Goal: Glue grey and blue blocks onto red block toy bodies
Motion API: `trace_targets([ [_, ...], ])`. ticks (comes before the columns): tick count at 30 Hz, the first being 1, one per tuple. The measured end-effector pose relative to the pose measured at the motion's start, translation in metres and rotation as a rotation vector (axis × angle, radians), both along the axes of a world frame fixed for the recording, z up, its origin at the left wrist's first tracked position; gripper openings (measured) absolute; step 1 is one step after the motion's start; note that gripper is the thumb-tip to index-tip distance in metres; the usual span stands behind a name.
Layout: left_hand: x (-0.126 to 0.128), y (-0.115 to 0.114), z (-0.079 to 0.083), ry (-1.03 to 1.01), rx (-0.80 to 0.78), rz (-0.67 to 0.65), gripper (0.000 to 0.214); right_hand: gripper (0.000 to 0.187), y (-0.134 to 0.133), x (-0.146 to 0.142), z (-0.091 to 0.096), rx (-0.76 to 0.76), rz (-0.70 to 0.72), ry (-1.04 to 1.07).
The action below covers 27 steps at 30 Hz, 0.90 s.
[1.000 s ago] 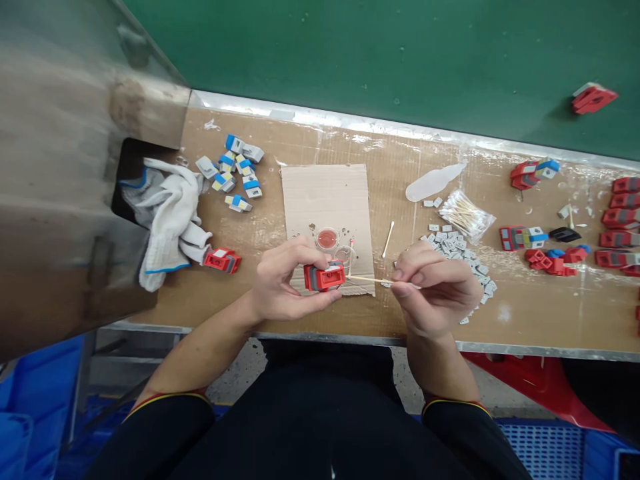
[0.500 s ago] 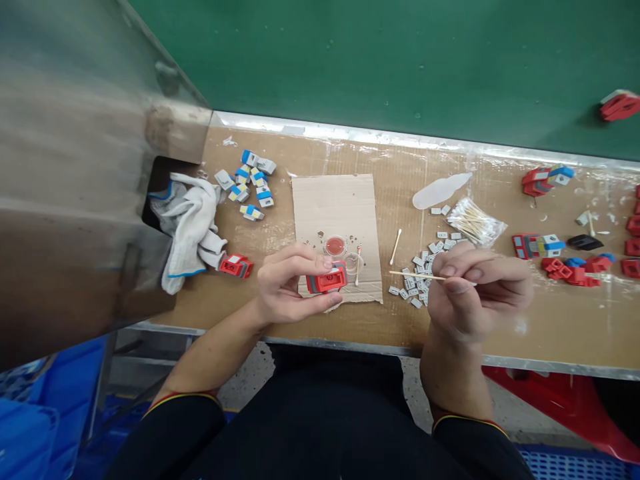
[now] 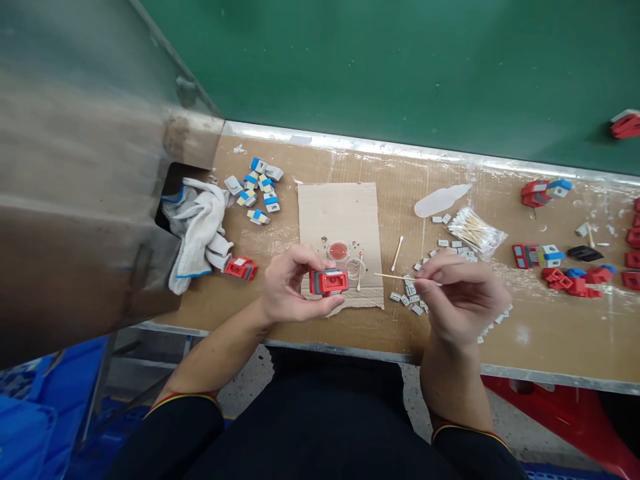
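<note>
Red-and-grey plastic part (image 3: pixel 329 282), crosswise, gripped in my left hand (image 3: pixel 283 287). Wooden stick (image 3: pixel 395 276), pinched in my right hand (image 3: pixel 463 297), aimed left, apart from it.

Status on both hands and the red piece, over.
Left hand: holding red piece, recess facing the camera. Right hand: pinching thin stick, tip short of the piece. Possible snag: swab on cardboard between them.

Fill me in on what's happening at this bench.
A person's left hand grips a red and grey piece in front of a cardboard sheet. Their right hand pinches a thin stick pointing toward the piece, its tip apart from it. A packet of cotton swabs lies beyond the right hand.
</note>
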State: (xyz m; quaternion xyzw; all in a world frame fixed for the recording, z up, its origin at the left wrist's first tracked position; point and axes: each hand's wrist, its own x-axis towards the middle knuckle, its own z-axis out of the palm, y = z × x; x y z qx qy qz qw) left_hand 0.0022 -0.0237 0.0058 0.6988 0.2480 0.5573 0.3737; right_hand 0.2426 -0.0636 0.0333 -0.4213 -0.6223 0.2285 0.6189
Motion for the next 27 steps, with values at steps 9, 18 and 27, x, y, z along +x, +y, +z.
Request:
trace_targets([
  [9, -0.005, 0.006, 0.005, 0.058, 0.065, 0.073, 0.031, 0.019, 0.005, -0.01, -0.007, -0.04, 0.173, -0.469],
  [18, -0.007, 0.008, 0.008, 0.098, 0.097, 0.106, 0.027, 0.023, 0.006, -0.012, -0.009, -0.053, 0.132, -0.525],
  [27, -0.008, 0.008, 0.004, 0.083, 0.042, 0.069, 0.029, 0.016, 0.013, -0.02, -0.019, -0.037, 0.164, -0.663],
])
